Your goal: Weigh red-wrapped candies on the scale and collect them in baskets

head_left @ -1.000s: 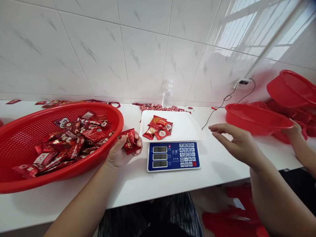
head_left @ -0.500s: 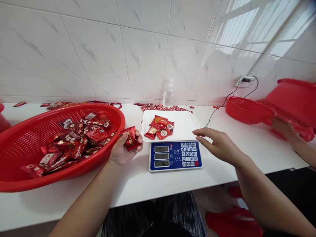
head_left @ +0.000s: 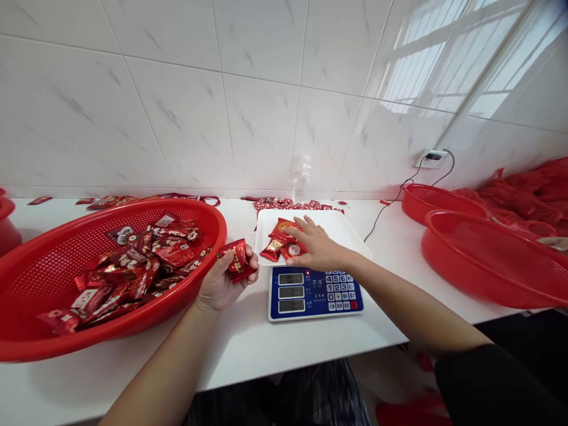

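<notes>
My left hand [head_left: 224, 278] is closed around red wrapped candies [head_left: 237, 260], just right of the big red basket's rim. Fingers spread, my right hand [head_left: 317, 245] is over the white tray [head_left: 344, 231] and partly covers the small pile of wrapped candies [head_left: 271, 249] on it. Whether its fingertips touch the wrappers I cannot tell. Below the tray is the scale's blue panel [head_left: 317, 290], with keys and three displays. Many red and dark wrapped candies [head_left: 128, 257] lie in the red perforated basket [head_left: 44, 254].
Behind the tray stand a clear plastic bottle [head_left: 302, 180] and red patterned packets [head_left: 284, 205]. To the right are a shallow red basin [head_left: 437, 201], a larger red basin [head_left: 488, 260] and red mesh material [head_left: 528, 195]. A black cable [head_left: 390, 202] runs to the wall socket [head_left: 430, 158].
My right hand has moved left from the tray's right edge to over the candies. My left hand still holds its candies. At right, a large red basin has come down onto the table.
</notes>
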Demonstrator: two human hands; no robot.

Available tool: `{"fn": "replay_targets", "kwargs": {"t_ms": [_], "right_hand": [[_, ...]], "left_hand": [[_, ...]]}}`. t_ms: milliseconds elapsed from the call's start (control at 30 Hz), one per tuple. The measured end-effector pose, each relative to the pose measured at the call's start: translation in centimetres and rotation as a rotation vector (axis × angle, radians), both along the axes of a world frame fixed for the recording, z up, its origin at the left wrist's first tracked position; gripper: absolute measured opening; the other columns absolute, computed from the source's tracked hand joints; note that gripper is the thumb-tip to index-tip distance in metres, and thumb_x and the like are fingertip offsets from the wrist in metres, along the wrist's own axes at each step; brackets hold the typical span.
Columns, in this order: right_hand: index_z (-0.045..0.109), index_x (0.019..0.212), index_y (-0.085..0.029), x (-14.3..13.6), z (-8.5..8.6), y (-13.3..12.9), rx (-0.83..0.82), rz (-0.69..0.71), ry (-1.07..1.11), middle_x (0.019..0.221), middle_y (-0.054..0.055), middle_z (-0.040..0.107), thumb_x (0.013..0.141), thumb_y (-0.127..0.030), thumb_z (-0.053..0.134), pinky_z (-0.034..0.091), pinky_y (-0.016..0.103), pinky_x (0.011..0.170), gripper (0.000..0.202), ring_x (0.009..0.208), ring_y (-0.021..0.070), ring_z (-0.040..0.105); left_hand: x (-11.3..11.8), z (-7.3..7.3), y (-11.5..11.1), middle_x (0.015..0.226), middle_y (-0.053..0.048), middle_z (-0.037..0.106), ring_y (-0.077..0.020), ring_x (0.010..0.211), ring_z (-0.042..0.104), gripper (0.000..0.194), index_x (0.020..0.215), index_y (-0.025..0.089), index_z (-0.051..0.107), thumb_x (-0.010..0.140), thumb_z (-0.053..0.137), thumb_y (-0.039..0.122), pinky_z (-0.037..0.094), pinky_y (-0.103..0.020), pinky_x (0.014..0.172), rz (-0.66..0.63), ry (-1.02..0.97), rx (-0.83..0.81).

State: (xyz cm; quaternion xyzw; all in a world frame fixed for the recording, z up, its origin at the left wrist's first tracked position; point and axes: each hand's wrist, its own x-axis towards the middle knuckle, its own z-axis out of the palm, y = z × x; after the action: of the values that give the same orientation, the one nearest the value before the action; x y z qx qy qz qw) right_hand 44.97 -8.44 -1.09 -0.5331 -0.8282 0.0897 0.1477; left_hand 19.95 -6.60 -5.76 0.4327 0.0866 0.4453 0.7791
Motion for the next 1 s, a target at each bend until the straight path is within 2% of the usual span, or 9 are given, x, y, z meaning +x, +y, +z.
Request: {"fn": "replay_targets", "kwargs": {"t_ms": [100,200,333,500,633,833,1000], "right_hand": [[0.024,0.146,-0.039,-2.0,-0.3,2.9,-0.056,-0.022,-0.056,0.157,0.007,0.008,0.073,-0.077,0.048,0.006,0.072,0.104,0.086,0.141,0.0428,-0.005],[0.027,0.144,-0.039,-3.2,-1.0,4.8,-0.066,-0.015,-0.107,0.156,0.009,0.013,0.073,-0.078,0.047,0.01,0.073,0.102,0.085,0.14,0.0451,0.003],[0.039,0.139,-0.031,-3.4,-1.9,5.8,0.045,0.016,-0.122,0.15,0.013,0.029,0.075,-0.076,0.047,0.03,0.061,0.099,0.078,0.132,0.0403,0.03],[0.051,0.12,-0.021,-2.8,-1.8,6.5,0.192,0.0,-0.051,0.124,0.012,0.054,0.078,-0.064,0.054,0.041,0.041,0.088,0.061,0.108,0.0286,0.05],[0.052,0.11,-0.021,-2.8,-1.7,6.8,0.23,-0.053,-0.023,0.106,0.009,0.06,0.078,-0.062,0.056,0.042,0.034,0.077,0.052,0.095,0.0249,0.054],[0.05,0.108,-0.023,-2.7,-1.5,7.2,0.261,-0.161,0.05,0.101,0.007,0.064,0.075,-0.061,0.059,0.04,0.031,0.072,0.051,0.092,0.0234,0.057],[0.05,0.106,-0.023,-1.1,0.4,7.4,0.295,-0.274,0.166,0.098,0.006,0.066,0.078,-0.061,0.055,0.04,0.03,0.066,0.048,0.086,0.0225,0.06]], "left_hand": [[0.0,0.1,-0.1,0.078,-0.006,0.061,-0.0138,0.066,0.055,0.028,0.092,0.014,0.063,0.081,0.064,0.04,0.046,-0.023,0.057,0.018,0.003,-0.006],[-0.1,0.2,-0.2,0.078,-0.007,0.061,-0.0136,0.066,0.055,0.027,0.091,0.014,0.063,0.08,0.064,0.039,0.046,-0.023,0.058,0.023,0.004,-0.026],[-0.2,0.1,-0.3,0.078,-0.007,0.062,-0.014,0.065,0.055,0.027,0.091,0.014,0.063,0.079,0.065,0.038,0.046,-0.024,0.058,0.02,0.018,-0.031],[-0.2,-0.1,-0.5,0.079,-0.008,0.062,-0.0149,0.066,0.056,0.028,0.091,0.014,0.063,0.078,0.066,0.038,0.046,-0.025,0.06,-0.005,0.043,-0.013],[-0.2,-0.1,-0.5,0.079,-0.008,0.062,-0.0148,0.067,0.056,0.027,0.092,0.014,0.064,0.079,0.065,0.038,0.046,-0.025,0.059,0.016,0.059,-0.001],[-0.3,-0.1,-0.5,0.082,-0.007,0.062,-0.0147,0.07,0.057,0.023,0.091,0.014,0.065,0.081,0.065,0.035,0.047,-0.025,0.06,0.059,0.059,-0.009],[-0.3,0.1,-0.5,0.08,-0.007,0.062,-0.0145,0.07,0.057,0.023,0.09,0.014,0.065,0.079,0.067,0.034,0.048,-0.024,0.059,0.082,0.07,-0.031]]}}
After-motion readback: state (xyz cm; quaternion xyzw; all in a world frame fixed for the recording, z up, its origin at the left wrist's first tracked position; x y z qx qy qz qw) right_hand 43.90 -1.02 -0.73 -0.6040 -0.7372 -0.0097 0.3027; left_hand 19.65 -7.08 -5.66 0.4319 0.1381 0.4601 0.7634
